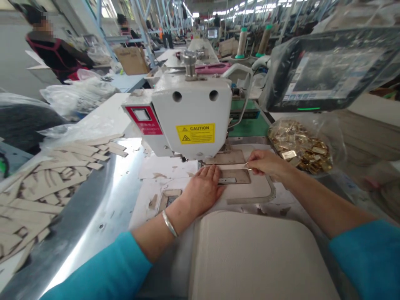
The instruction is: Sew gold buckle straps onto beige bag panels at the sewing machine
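One plastic-covered screen (336, 75) is standing at right, a green light (308, 108) glowing below. Two thread cones (241, 41) are standing farther back. One cardboard box (133, 61) is sitting at upper left, a co-worker (51, 52) showing farther left.

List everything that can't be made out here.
In the head view:
What lies beneath the left hand: covered by it.
The thin metal piece in the right hand: partly covered, too small to identify.
Monitor text: blurred.
Red label print: blurred, small.
Beige panel, near end: cut off by the bottom edge.
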{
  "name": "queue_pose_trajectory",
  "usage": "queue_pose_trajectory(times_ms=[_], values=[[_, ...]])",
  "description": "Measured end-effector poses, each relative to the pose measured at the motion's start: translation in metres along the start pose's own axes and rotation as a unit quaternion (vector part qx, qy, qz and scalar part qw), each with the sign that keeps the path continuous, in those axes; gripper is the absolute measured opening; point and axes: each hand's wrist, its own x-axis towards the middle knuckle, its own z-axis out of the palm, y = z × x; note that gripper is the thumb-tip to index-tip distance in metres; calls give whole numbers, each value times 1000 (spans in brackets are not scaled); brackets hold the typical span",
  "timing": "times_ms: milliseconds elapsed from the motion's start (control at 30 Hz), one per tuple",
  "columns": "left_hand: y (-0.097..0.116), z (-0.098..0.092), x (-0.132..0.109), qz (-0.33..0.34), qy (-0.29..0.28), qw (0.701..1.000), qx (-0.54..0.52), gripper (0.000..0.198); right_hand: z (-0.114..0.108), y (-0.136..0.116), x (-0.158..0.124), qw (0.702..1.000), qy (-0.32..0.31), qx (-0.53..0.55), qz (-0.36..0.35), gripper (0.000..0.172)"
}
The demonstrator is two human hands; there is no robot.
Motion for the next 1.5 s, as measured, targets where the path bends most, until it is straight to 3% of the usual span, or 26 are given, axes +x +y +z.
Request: queue_pose_trajectory(times_ms=[300,633,800,967,1500], values=[[0,15,-14,-24,45,998,31,44,-2,-6,-6,997,-27,24,66,21],[6,2,-3,-53,20,998,-5,31,-6,-8,-5,995,-52,28,84,20],[5,7,-11,-26,46,999,-4,43,-9,-5,-3,994,-62,39,85,19],[0,4,-13,-24,33,999,-3,39,-7,-5,0,994,-61,35,83,18],[-44,-12,-46,-71,21,997,-30,20,44,-41,0,993,-99,-29,56,22]])
